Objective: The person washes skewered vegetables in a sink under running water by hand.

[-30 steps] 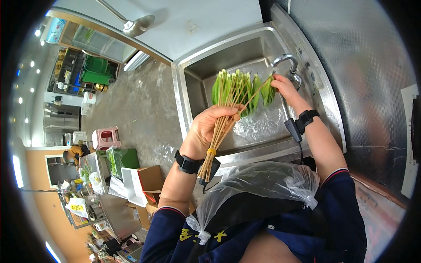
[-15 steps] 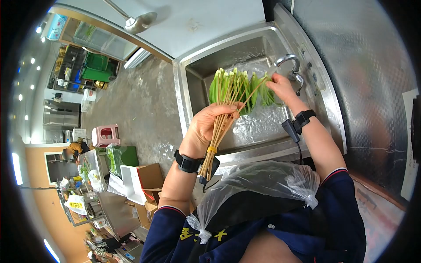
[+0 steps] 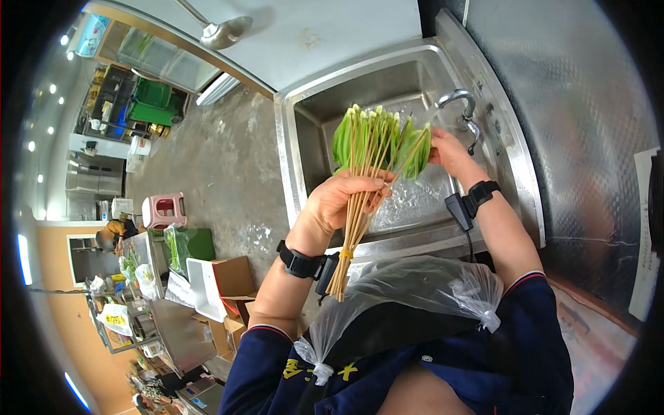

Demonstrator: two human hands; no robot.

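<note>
Many thin sticks [image 3: 355, 225] over the sink [image 3: 285, 152] | long axis: yellow band [image 3: 346, 254] toward me, green leaves [image 3: 342, 142] away | my left hand [image 3: 325, 209]: fingers closed round the sticks | my right hand [image 3: 451, 153]: nearer the rightmost leaves, grip I cannot tell

We see thin tan bamboo skewers [image 3: 354, 225] fanning forward from our left hand [image 3: 339, 200], yellow-banded nearer our wrist; beyond the fingers, green leaves [image 3: 346, 142] with pale ends hang from the tips, reaching our right hand [image 3: 449, 151]
</note>
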